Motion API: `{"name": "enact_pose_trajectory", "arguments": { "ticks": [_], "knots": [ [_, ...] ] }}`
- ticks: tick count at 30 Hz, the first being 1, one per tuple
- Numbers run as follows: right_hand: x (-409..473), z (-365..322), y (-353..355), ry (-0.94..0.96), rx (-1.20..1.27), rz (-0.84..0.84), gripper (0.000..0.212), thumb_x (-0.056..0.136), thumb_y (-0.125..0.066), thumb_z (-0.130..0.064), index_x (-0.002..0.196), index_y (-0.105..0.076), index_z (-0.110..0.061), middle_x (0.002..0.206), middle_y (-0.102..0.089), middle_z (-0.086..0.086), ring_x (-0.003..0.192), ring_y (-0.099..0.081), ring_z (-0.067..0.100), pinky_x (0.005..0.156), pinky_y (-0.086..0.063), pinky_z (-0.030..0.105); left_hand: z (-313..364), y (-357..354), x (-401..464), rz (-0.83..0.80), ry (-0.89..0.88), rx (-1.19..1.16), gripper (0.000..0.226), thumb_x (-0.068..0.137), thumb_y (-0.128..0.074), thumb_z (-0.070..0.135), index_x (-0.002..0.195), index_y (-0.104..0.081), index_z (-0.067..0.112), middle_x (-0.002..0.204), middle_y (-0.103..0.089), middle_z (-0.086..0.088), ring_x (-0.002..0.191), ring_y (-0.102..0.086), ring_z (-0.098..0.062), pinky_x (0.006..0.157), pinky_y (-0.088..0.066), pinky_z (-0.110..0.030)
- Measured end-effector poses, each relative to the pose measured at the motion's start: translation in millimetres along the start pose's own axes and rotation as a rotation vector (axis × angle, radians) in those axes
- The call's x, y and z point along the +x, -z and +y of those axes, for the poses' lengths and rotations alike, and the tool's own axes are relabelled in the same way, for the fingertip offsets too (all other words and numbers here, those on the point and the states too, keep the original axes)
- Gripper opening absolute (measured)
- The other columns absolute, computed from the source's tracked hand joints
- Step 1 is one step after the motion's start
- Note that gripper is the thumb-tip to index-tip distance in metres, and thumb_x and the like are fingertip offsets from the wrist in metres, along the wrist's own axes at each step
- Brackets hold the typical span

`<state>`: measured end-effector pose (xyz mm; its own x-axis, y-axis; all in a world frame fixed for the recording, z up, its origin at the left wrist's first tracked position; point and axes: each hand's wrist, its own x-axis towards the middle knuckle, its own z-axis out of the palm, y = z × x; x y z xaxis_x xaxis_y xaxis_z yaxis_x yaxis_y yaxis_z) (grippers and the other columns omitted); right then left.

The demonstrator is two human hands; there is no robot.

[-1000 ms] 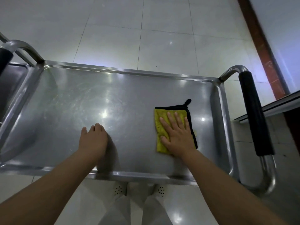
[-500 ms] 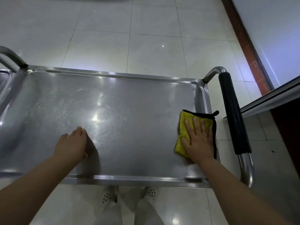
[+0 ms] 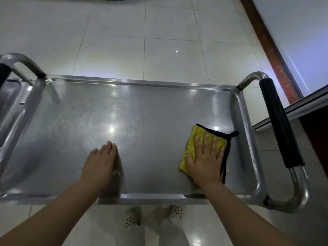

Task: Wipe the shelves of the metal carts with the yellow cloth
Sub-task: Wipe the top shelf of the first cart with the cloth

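The yellow cloth (image 3: 204, 150) lies flat near the right end of the cart's top shelf (image 3: 150, 112), pressed under the right hand (image 3: 206, 157), fingers straight and spread. The left hand (image 3: 102, 162) rests flat mid-shelf, fingers together. Wiping looks underway; the next stroke should sweep left across the unwiped span.

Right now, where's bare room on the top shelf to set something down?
Bare steel runs from the left hand out to the left rim and up to the far rim of the top shelf. A narrower free strip lies between the two hands. The right end is crowded: the right hand presses the yellow cloth flat near the black-gripped handle.
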<state>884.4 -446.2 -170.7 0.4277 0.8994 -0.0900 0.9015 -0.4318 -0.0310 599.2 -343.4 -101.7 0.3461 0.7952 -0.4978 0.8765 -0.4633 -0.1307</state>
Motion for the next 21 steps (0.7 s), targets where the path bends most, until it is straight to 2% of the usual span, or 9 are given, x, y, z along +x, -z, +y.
{"name": "enact_pose_trajectory", "arguments": {
  "ticks": [5, 10, 13, 21],
  "knots": [
    [-3.2, -58.4, -5.5, 0.056, -0.009, 0.02, 0.072, 0.087, -0.031, -0.055, 0.15, -0.028, -0.02, 0.156, -0.026, 0.014, 0.144, -0.011, 0.034, 0.114, 0.0, 0.053, -16.3, -11.0, -1.3, 0.037, -0.049, -0.088, 0.09, 0.089, -0.055, 0.048, 0.152, -0.002, 0.012, 0.16, 0.0, -0.01, 0.146, -0.009, -0.023, 0.117, -0.009, -0.033],
    [-6.5, -79.5, -3.5, 0.036, -0.018, -0.047, 0.075, 0.082, -0.008, -0.062, 0.15, 0.0, -0.03, 0.161, 0.002, 0.006, 0.147, 0.012, 0.027, 0.114, 0.017, 0.048, -29.0, -18.8, -24.4, 0.076, -0.077, -0.129, 0.085, 0.091, -0.056, 0.041, 0.152, -0.005, 0.012, 0.16, -0.003, -0.008, 0.146, -0.009, -0.022, 0.117, -0.003, -0.033],
    [-6.6, -84.8, -0.6, 0.018, -0.023, -0.067, 0.08, 0.079, -0.002, -0.063, 0.152, 0.0, -0.031, 0.161, 0.007, 0.004, 0.147, 0.015, 0.026, 0.114, 0.017, 0.047, -38.1, -31.0, -39.6, 0.068, -0.057, -0.13, 0.084, 0.09, -0.059, 0.039, 0.152, -0.009, 0.012, 0.159, -0.009, -0.006, 0.144, -0.015, -0.021, 0.118, -0.004, -0.034],
    [-10.9, -127.6, 1.7, 0.007, 0.001, -0.084, 0.085, 0.075, 0.001, -0.063, 0.153, 0.0, -0.029, 0.162, 0.008, 0.005, 0.147, 0.015, 0.029, 0.114, 0.015, 0.05, -55.2, -47.0, -42.4, 0.018, -0.085, -0.188, 0.089, 0.089, -0.06, 0.038, 0.152, -0.002, 0.014, 0.16, 0.002, -0.004, 0.147, -0.007, -0.02, 0.117, -0.004, -0.032]
  ]
}}
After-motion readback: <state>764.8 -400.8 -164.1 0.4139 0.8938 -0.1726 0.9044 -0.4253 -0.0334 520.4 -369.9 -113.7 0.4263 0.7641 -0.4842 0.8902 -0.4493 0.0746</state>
